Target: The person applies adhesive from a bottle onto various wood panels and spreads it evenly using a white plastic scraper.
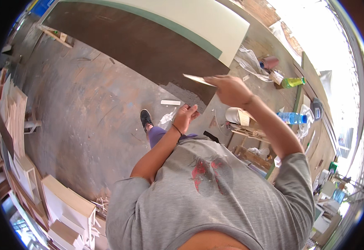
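Observation:
In my right hand (231, 89) is a thin, flat, pale blade (199, 79), like a putty knife or scraper seen nearly edge-on; its handle is hidden by my fingers. It hangs above the near right end of a long dark brown board (148, 54). A rough grey patch (182, 92) marks that end of the board. My left hand (185, 117) is by the board's near edge, just below the patch. Its fingers are half bent and a little apart, and nothing shows in them.
Under the brown board lie a green strip (177, 29) and a cream panel (219, 21). To the right are a white bucket (237, 116), a green bottle (292, 82), a blue bottle (292, 118) and crumpled cloth (252, 61). White cabinet pieces (67, 200) stand lower left.

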{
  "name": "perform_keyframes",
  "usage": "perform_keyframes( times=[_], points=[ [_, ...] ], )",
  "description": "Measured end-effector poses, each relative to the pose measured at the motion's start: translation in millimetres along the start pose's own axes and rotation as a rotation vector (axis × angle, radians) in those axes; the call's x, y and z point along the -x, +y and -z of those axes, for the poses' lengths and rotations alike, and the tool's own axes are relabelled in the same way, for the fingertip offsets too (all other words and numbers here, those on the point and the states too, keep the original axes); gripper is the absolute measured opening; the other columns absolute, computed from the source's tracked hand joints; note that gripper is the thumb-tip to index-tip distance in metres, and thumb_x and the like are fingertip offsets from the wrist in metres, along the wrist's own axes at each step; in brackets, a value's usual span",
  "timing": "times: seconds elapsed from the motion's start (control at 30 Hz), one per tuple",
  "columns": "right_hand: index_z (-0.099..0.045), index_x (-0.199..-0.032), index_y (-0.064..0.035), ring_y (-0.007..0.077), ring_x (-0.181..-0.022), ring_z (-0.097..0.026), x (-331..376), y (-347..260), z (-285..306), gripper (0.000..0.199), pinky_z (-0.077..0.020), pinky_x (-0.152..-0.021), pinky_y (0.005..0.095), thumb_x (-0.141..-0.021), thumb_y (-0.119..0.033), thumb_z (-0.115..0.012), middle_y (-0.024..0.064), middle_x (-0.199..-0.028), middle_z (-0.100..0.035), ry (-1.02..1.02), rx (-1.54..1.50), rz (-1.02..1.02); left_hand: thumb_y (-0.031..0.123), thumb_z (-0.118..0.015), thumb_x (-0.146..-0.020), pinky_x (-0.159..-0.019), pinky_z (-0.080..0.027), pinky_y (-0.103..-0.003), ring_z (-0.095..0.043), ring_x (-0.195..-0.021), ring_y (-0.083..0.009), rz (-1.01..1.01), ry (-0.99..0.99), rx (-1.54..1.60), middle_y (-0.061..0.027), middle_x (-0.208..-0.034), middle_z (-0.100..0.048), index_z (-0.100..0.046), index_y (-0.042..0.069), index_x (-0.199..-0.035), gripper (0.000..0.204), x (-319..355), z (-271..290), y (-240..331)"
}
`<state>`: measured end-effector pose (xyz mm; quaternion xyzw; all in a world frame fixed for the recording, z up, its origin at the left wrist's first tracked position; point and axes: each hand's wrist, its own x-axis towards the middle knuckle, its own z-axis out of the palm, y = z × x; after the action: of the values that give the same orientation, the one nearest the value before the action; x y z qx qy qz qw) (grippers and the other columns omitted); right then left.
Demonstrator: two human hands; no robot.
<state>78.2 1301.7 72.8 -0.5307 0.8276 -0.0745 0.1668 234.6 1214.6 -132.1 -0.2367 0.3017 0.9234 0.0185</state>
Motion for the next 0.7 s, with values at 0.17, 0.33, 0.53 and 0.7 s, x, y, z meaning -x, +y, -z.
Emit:
perform_keyframes(
  times=[0.17,0.33,0.53,0.7],
  points=[
    [-0.049,-0.116,0.0069,0.0293,-0.076,-0.063,-51.7,-54.8,-114.3,0.045,-0.0519,-0.057,0.0335,-0.075,-0.013,-0.053,0.0264,-0.097,-0.058,0.154,0.581,0.081,0.017,-0.054,-0.089,-0.080,-0.048,-0.026,-0.058,-0.083,-0.0092,-0.645,0.155,-0.603,-0.0029,-0.099,-0.062,-0.053,0.001,-0.113,0.028,-13.0,-5.1,-30.7],
    [-0.056,-0.098,-0.0066,0.0310,-0.072,-0.066,-56.7,-72.2,-39.3,0.023,-0.0512,-0.059,0.0440,-0.077,-0.014,-0.051,0.0147,-0.076,-0.065,0.079,0.157,0.024,0.020,-0.056,-0.088,-0.059,-0.047,-0.024,-0.056,-0.067,-0.0097,-0.393,0.143,-0.317,-0.0032,-0.077,-0.058,-0.055,0.000,-0.088,0.021,-8.2,-1.2,-29.5],
    [-0.058,-0.100,-0.0067,0.0366,-0.075,-0.064,-75.6,-15.1,-48.6,0.027,-0.0494,-0.069,0.0467,-0.077,-0.018,-0.051,0.0195,-0.079,-0.065,0.068,0.209,-0.235,0.019,-0.058,-0.087,-0.060,-0.045,-0.025,-0.054,-0.061,-0.0100,-0.214,0.188,-0.362,-0.0022,-0.068,-0.056,-0.049,0.002,-0.072,0.024,-13.6,-14.3,-25.6],
    [-0.059,-0.100,-0.0070,0.0340,-0.073,-0.065,-89.9,-84.6,-71.5,0.026,-0.0504,-0.065,0.0449,-0.077,-0.018,-0.053,0.0178,-0.075,-0.065,-0.121,0.169,0.027,0.023,-0.057,-0.086,-0.057,-0.046,-0.029,-0.056,-0.058,-0.0135,-0.357,0.162,-0.460,-0.0052,-0.065,-0.057,-0.052,-0.001,-0.071,0.029,-25.8,0.2,-43.7]
  ],
)
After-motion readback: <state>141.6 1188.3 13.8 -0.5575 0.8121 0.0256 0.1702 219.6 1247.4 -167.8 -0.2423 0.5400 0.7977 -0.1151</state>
